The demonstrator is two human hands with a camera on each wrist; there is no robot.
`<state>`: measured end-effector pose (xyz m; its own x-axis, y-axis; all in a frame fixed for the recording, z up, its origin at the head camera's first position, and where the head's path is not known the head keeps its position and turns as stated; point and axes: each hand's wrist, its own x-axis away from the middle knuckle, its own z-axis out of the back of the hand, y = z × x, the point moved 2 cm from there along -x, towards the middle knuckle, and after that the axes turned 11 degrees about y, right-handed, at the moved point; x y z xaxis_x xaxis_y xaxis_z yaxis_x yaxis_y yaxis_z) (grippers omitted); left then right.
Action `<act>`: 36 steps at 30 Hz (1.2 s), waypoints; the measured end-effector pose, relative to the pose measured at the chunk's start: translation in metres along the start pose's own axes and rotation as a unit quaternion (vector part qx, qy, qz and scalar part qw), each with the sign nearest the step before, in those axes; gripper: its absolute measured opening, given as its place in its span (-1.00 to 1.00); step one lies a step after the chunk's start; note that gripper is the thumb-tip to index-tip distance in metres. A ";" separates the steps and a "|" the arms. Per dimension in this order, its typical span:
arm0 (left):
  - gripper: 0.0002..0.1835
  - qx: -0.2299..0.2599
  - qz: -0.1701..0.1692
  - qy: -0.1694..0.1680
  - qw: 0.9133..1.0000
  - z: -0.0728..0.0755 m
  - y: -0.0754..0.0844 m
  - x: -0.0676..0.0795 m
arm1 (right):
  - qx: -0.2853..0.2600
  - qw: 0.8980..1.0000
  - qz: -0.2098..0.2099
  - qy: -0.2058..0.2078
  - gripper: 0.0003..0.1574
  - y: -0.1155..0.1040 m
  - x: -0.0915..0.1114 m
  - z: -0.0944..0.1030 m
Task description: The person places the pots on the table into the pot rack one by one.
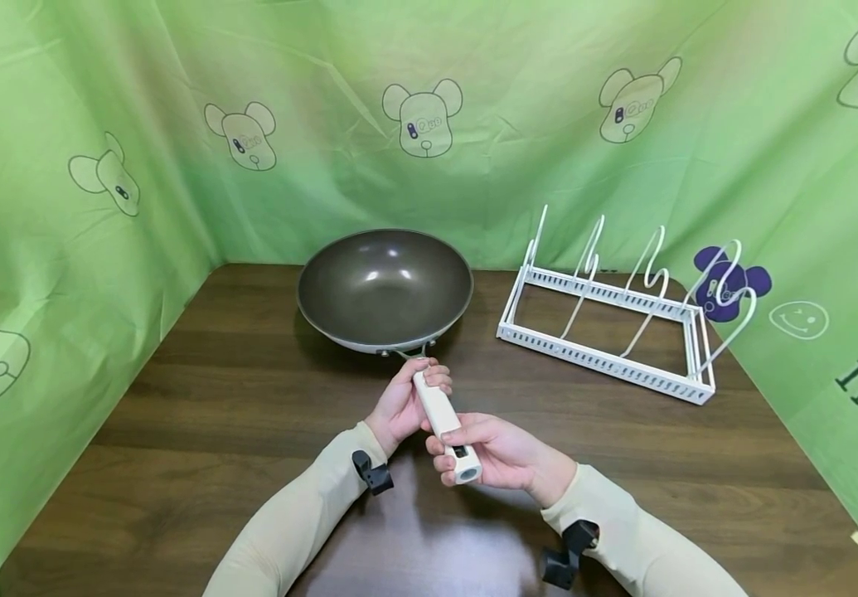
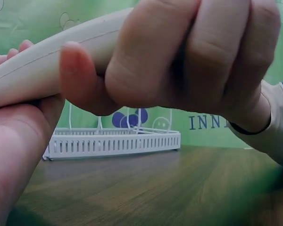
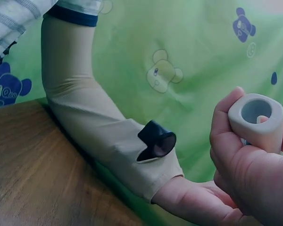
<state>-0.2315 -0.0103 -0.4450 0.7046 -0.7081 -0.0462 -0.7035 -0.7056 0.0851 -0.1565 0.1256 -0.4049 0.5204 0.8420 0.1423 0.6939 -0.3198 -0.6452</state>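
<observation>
A dark-lined wok (image 1: 385, 286) is at the back middle of the table in the head view, its long white handle (image 1: 438, 405) pointing toward me. My left hand (image 1: 401, 406) grips the handle close to the pan, fingers wrapped over it. Around the handle's end curls my right hand (image 1: 499, 452), its thumb near a small dark slot. In the left wrist view, the right hand's curled fingers (image 2: 146, 52) cover part of the handle. The handle's hollow round end (image 3: 257, 110) faces the camera in the right wrist view.
A white pot rack (image 1: 600, 336) with several upright wavy wire dividers stands on the right of the brown wooden table (image 1: 197, 414). Green cloth (image 1: 309, 182) printed with bear heads hangs behind and at both sides. Each sleeve carries a black wrist mount (image 1: 570, 551).
</observation>
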 end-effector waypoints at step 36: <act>-0.83 -0.083 -0.023 -0.022 0.996 -0.044 -0.006 -0.002 | 0.034 0.995 0.061 -0.073 -0.68 -0.010 0.016 -0.018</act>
<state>-0.2248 -0.0036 -0.4018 0.7281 -0.6785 -0.0974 -0.6430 -0.7253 0.2459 -0.1460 0.1341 -0.3828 0.5168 0.8548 -0.0477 0.5918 -0.3969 -0.7016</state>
